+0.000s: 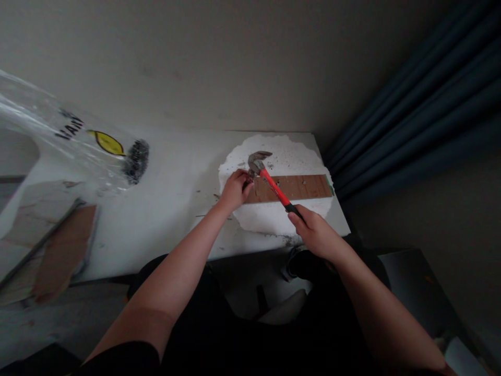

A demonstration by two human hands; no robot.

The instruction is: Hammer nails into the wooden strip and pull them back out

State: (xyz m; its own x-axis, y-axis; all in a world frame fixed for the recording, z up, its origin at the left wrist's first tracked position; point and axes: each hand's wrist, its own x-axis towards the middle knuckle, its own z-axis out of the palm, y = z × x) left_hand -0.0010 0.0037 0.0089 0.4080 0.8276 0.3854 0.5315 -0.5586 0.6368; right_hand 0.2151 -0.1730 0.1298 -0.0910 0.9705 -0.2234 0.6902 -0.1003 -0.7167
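Note:
A claw hammer (277,189) with a red and black handle is gripped near its end by my right hand (313,228). Its metal head is over the left part of a brown wooden board (295,189). Close beside the head, my left hand (236,189) has its fingers pinched together at the board's left end. Whatever they hold is too small and too hidden by the fingers to name. The board lies flat on a white round-edged sheet (270,219), with a few small marks or bits on its surface.
On the white table (172,209), a clear plastic bag (94,141) with a dark clump of small pieces lies to the left. Other brown boards (64,253) lie at the left front. A dark blue curtain (415,104) hangs on the right, and a wall (195,68) stands behind.

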